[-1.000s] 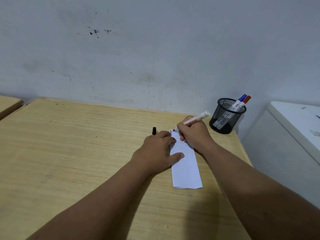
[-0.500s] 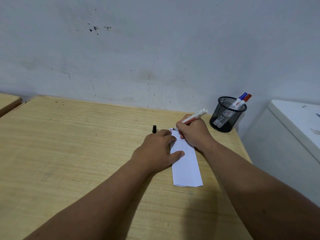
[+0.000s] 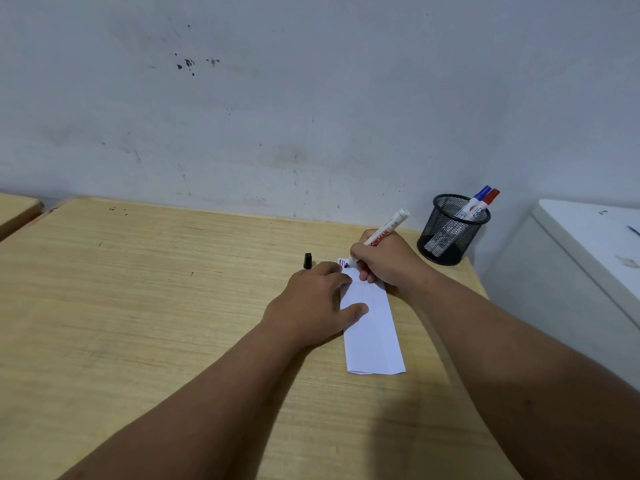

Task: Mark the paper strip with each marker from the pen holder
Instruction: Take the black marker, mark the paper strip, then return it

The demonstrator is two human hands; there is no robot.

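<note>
A white paper strip [image 3: 375, 336] lies lengthwise on the wooden desk [image 3: 138, 306]. My left hand [image 3: 313, 306] rests flat on its left edge, fingers spread, pinning it down. My right hand [image 3: 388, 259] grips a white marker [image 3: 388, 230] with its dark tip touching the strip's far end, where short red and blue marks show. The marker's black cap [image 3: 307, 260] stands on the desk just left of the strip. A black mesh pen holder [image 3: 450, 233] at the desk's far right corner holds a blue-capped marker [image 3: 479, 199] and a red-capped marker [image 3: 490, 199].
A grey stained wall rises right behind the desk. A white cabinet [image 3: 588, 258] stands to the right, past the desk's right edge. The corner of another wooden desk [image 3: 17, 209] shows at the far left.
The marker and my right hand have barely shifted at the strip's far end. My left hand stays pressed on the paper. The view has tilted slightly.
</note>
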